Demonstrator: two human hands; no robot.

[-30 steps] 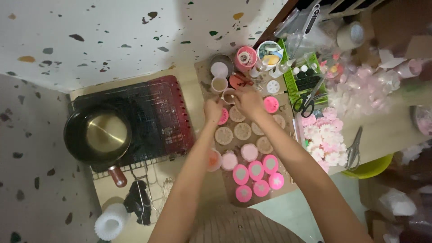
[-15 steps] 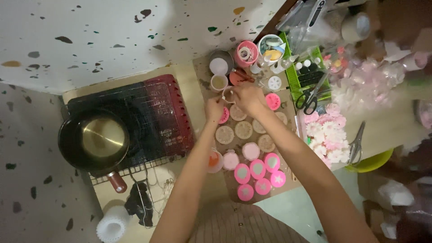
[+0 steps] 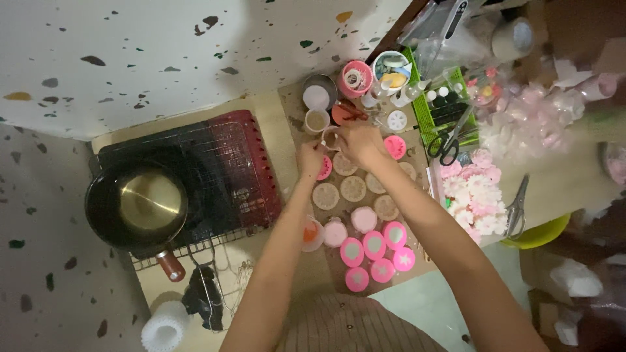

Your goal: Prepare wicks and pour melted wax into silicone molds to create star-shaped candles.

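We see both hands meeting over a small pale cup (image 3: pixel 330 137) at the far end of a brown cardboard sheet (image 3: pixel 417 257). The right hand (image 3: pixel 360 143) curls its fingers down at the cup's rim; what they pinch is hidden beneath the knuckles, so we cannot tell the grasp. The left hand (image 3: pixel 310 158) is bunched just beside the cup, its fingertips too blurred to read.

Under the wrists lie round, flat beige discs with ridged, flower-like faces (image 3: pixel 353 188). Nearer the body sit glossy pink round moulds (image 3: pixel 374 246), some with pale centres. Left of the sheet, a dark round saucepan with a brassy inside (image 3: pixel 138 208) stands on a wire rack over a dark red ribbed tray (image 3: pixel 249 169). To the right, black-handled scissors (image 3: pixel 448 140) rest near a heap of soft pink and white blossoms (image 3: pixel 475 193), partly smeared by blur.
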